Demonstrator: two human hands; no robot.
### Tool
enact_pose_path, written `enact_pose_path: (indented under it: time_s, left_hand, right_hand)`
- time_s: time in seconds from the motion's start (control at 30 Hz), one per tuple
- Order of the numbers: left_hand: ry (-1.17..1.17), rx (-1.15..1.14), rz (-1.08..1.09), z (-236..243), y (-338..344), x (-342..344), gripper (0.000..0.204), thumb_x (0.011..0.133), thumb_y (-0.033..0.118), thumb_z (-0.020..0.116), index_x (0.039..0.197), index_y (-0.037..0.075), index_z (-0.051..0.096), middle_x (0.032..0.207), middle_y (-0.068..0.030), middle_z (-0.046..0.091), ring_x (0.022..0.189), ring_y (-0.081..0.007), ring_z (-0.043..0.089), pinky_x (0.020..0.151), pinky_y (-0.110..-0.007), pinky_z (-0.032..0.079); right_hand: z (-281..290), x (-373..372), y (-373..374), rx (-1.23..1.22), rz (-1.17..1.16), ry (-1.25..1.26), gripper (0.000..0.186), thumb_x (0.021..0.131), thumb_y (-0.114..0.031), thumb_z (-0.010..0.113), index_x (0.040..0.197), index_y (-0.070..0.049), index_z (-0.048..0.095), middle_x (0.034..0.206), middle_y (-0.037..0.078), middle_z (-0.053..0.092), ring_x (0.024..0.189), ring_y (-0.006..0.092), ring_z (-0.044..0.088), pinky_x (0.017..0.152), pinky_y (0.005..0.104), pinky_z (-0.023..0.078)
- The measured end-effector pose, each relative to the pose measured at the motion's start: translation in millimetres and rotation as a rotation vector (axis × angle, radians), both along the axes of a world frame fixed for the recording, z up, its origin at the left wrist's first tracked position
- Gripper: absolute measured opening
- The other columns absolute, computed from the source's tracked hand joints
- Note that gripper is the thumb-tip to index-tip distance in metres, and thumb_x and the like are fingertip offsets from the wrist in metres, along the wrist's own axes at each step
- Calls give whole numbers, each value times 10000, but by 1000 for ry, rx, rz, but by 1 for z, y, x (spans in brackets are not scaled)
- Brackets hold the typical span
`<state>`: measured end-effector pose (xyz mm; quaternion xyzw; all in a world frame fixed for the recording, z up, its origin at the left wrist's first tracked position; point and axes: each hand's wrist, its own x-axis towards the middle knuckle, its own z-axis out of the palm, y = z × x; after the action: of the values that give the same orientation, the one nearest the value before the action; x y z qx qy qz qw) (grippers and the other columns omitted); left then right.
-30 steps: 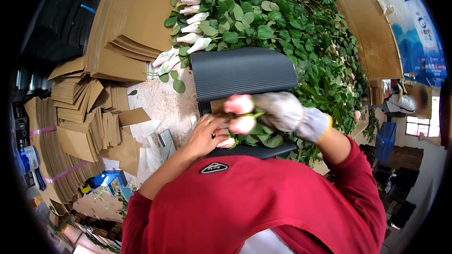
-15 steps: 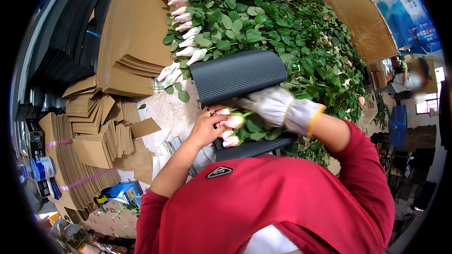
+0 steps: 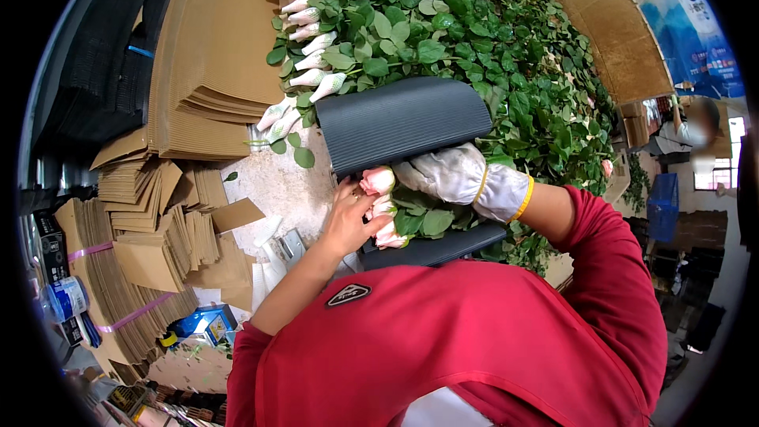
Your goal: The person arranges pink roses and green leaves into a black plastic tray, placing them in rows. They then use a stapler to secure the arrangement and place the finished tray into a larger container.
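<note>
Several pale pink roses (image 3: pixel 385 218) lie in a short row of heads, their leaves toward the right, on the lower part of a dark ribbed sheet (image 3: pixel 439 247). My bare left hand (image 3: pixel 348 216) is closed about the heads from the left, thumb on the lower ones and fingers at the upper ones. In a whitish glove, my right hand (image 3: pixel 449 174) is curled over the stem side just right of the upper rose head (image 3: pixel 377 180); its fingertips are partly hidden. Behind both hands the dark ribbed flap (image 3: pixel 403 122) stands folded up.
Roses with white-netted heads (image 3: pixel 311 77) and green foliage (image 3: pixel 443 24) cover the far table. Brown cardboard stacks (image 3: pixel 213 55) and bundled cardboard pieces (image 3: pixel 111 269) stand at left. A blue box (image 3: pixel 207 324) sits lower left. Another person (image 3: pixel 696 130) is at far right.
The upper rose head has come fully into view and sits higher, next to the left fingers. My gloved right hand has settled from a blur, slightly lower left. The whole view has shifted slightly.
</note>
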<state>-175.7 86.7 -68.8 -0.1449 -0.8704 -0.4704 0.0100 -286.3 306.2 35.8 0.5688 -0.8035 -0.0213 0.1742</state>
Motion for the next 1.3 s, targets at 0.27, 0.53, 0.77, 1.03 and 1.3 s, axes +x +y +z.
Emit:
enact_pose_path:
  time_s: [0.27, 0.53, 0.77, 1.03, 1.3]
  left_hand:
    - [51, -101, 45, -5, 5, 10, 544, 741, 364, 779, 1216, 126, 658, 1260, -100, 581, 1264, -360, 425, 1117, -588, 266]
    - [112, -66, 66, -6, 0, -3, 515, 716, 395, 802, 1169, 176, 690, 1357, -55, 561, 1272, -344, 437, 1098, -533, 291]
    - [-3, 82, 141, 26, -24, 18, 473, 777, 247, 772, 1233, 159, 682, 1273, -104, 628, 1174, -287, 545, 1027, -428, 383]
    - [-140, 217, 164, 64, -4, 29, 512, 722, 149, 820, 1216, 152, 686, 953, -71, 605, 835, -210, 578, 733, -330, 477]
    - [-76, 34, 179, 14, 4, 26, 570, 626, 212, 863, 1178, 173, 726, 935, -85, 505, 862, -258, 500, 800, -366, 433]
  right_hand:
    - [-33, 3, -5, 54, -4, -52, 298, 848, -247, 550, 1131, -234, 644, 853, -42, 621, 622, 138, 605, 430, 321, 488]
    - [-24, 9, -10, 132, -67, -62, 293, 886, -251, 525, 1165, -217, 606, 944, 12, 643, 746, 205, 659, 533, 358, 547]
    - [101, 35, -15, 430, -309, -503, 334, 817, -168, 632, 1143, -107, 588, 868, 92, 632, 716, 271, 682, 564, 399, 541]
    - [69, 31, -37, 550, -263, -509, 159, 791, -163, 657, 894, -42, 669, 838, 149, 681, 689, 299, 697, 559, 404, 551]
    - [-10, 32, -32, 430, -128, -522, 157, 732, -233, 681, 787, -86, 663, 746, 105, 667, 623, 295, 681, 494, 444, 516]
